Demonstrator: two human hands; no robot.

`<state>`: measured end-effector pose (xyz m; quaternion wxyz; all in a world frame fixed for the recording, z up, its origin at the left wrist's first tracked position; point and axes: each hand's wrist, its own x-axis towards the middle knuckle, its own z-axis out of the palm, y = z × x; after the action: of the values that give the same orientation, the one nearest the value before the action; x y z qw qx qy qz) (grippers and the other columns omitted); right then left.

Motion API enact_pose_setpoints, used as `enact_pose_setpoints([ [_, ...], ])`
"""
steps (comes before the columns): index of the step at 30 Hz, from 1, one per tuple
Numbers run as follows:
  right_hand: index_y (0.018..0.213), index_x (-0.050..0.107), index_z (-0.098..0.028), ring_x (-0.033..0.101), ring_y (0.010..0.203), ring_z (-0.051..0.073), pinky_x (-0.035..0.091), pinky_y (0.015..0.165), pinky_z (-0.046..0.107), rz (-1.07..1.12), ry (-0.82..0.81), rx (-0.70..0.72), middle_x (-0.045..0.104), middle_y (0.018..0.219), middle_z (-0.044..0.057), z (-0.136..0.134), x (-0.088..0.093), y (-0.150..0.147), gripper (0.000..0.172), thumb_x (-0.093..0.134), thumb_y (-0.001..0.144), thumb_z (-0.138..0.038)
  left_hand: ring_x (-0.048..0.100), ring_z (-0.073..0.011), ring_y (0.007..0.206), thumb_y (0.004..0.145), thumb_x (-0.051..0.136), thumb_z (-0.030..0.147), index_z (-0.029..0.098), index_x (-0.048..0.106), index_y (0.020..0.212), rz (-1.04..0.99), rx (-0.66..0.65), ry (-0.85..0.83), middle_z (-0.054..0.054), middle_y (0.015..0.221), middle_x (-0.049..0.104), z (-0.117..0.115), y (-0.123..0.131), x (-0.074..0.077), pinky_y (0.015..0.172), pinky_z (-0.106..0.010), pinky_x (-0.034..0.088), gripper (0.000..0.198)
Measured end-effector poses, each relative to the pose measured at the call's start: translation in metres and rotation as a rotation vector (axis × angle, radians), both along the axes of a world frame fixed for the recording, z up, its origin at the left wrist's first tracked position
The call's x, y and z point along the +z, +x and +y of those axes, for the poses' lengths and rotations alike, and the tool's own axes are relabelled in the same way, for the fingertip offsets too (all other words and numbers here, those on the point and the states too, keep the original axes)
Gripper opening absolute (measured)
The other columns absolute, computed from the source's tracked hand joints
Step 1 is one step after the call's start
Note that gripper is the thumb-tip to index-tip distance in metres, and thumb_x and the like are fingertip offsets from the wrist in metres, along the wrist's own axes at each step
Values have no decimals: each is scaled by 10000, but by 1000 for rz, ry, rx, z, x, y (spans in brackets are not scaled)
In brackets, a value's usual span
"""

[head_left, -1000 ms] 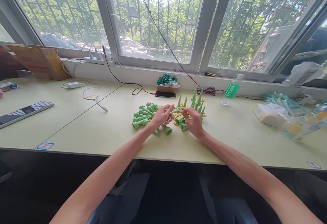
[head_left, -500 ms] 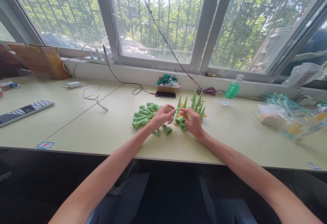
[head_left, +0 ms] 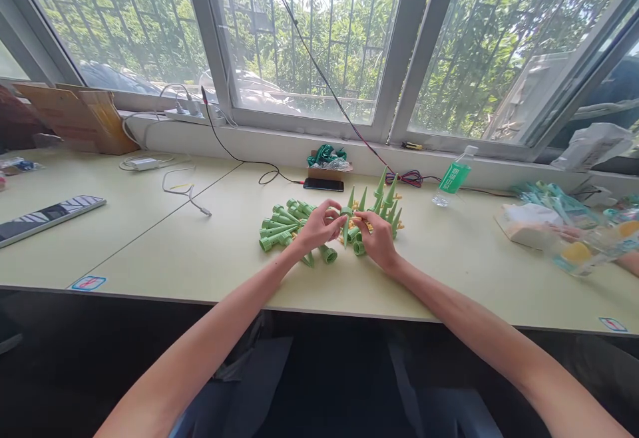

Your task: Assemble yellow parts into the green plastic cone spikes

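Observation:
My left hand (head_left: 319, 228) pinches a green plastic watering spike (head_left: 346, 230), its wide capped end up and its point down. Close beside it, the fingers of my right hand (head_left: 379, 241) are closed on a small yellow valve (head_left: 355, 218), largely covered by the fingertips. To the left lies a heap of green spikes (head_left: 279, 228), partly behind my left hand. One loose spike (head_left: 328, 254) shows its round open end towards me. Behind my right hand several spikes (head_left: 380, 192) stand point up, with yellow pieces among them.
A black phone (head_left: 323, 185) on a cable lies behind the spikes, near a small box of green ties (head_left: 327, 157). A bottle with a green label (head_left: 452, 177) stands at the back right. Far right, another person's hand (head_left: 574, 233) is by a plastic bag (head_left: 589, 251).
The spike in my left hand has turned more upright, its capped end now higher. My right hand has barely moved. Another person's hand has appeared at the far right.

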<state>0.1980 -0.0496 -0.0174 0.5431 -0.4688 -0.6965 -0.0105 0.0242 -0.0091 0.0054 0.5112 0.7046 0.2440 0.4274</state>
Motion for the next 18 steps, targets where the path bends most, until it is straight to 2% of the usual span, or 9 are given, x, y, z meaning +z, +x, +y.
enact_pose_setpoints([
  [7, 932, 665, -187, 648, 803, 205, 491, 767, 332, -27, -48, -23, 717, 875, 62, -1, 0, 0, 218, 493, 946, -320, 468, -44, 456, 819, 662, 455, 216, 445, 1031, 46, 36, 89, 55, 722, 519, -1, 0, -1, 439, -172, 372, 386],
  [18, 733, 577, -194, 519, 621, 160, 414, 678, 296, -115, -56, -52, 613, 661, 15, -3, 3, 0, 313, 444, 970, -351, 453, -44, 456, 809, 669, 445, 223, 471, 1036, 74, 88, 147, 46, 738, 528, -5, 0, 1, 455, -177, 371, 375],
])
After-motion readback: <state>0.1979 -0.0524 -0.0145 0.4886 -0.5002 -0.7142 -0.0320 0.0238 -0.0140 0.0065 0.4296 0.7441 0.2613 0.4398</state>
